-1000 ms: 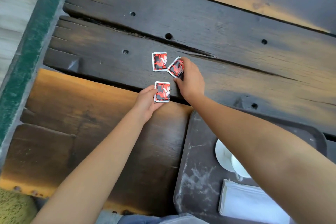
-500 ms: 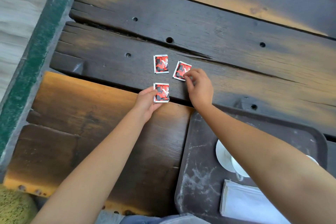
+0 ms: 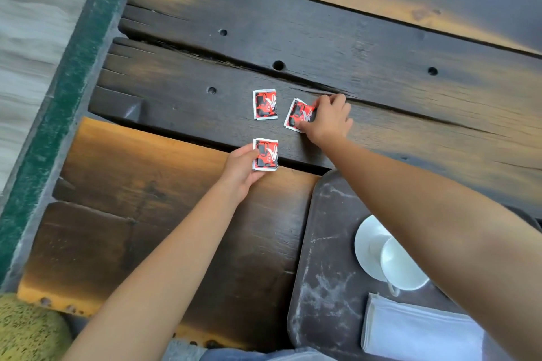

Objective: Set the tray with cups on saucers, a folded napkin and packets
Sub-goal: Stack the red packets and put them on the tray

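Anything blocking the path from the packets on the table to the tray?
Nothing visible. Only bare wood lies between the packets and the tray, whose left part is bare. The cup on its saucer and the napkin sit further right. The right forearm crosses above the tray.

Bare forearms (image 3: 164,258), blue denim (image 3: 264,356) btm.
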